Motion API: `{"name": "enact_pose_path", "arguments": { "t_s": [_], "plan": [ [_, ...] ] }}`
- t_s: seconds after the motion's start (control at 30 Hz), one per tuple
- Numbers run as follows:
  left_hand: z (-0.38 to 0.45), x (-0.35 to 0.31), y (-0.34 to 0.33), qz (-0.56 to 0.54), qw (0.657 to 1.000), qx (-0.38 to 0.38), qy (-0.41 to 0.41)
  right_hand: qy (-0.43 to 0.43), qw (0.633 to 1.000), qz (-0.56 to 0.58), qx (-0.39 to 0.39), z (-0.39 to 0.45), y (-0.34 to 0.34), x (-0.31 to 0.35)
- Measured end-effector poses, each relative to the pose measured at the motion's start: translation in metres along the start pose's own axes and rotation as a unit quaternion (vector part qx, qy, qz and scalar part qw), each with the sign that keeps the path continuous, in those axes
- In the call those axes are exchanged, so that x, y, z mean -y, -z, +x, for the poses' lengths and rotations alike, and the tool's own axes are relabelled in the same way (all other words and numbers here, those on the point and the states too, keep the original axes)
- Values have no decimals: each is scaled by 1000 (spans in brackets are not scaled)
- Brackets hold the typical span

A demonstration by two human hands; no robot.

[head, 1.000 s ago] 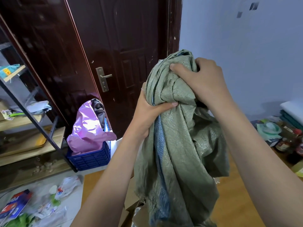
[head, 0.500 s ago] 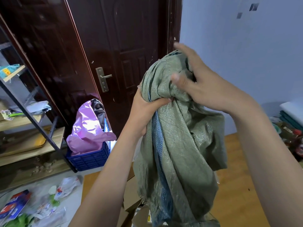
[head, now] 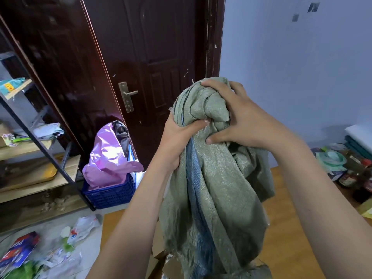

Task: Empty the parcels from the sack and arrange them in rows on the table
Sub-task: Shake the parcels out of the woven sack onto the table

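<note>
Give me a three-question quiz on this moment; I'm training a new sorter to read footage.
1. True or false: both hands grip the sack at its bunched top.
2. What sits in the blue crate by the door? A) pink bag B) red box C) green bottle
3. The sack hangs above a wooden ____.

Key:
1. True; left hand and right hand both clutch it.
2. A, the pink bag.
3. table.

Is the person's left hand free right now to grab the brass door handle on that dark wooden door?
Probably not yet. The left hand is clenched around the green woven sack, as is the right hand. The brass door handle itself stands unobstructed beyond.
</note>
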State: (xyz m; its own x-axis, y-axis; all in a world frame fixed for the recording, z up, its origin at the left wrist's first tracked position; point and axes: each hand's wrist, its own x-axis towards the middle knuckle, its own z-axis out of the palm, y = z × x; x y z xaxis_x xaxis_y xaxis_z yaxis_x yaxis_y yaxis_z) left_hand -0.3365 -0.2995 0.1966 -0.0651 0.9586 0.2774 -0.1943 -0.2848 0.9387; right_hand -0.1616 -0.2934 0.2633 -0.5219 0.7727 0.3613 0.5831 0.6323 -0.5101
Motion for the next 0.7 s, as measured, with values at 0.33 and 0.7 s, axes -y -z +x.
{"name": "enact_pose_path", "arguments": {
  "t_s": [0.33,0.7],
  "plan": [
    [-16,4,24,-1,995,81,62,9,996,4,-89,9,5,-7],
    [-35,32,25,105,982,136,82,-47,977,119,-173,8,1,0]
  ]
}}
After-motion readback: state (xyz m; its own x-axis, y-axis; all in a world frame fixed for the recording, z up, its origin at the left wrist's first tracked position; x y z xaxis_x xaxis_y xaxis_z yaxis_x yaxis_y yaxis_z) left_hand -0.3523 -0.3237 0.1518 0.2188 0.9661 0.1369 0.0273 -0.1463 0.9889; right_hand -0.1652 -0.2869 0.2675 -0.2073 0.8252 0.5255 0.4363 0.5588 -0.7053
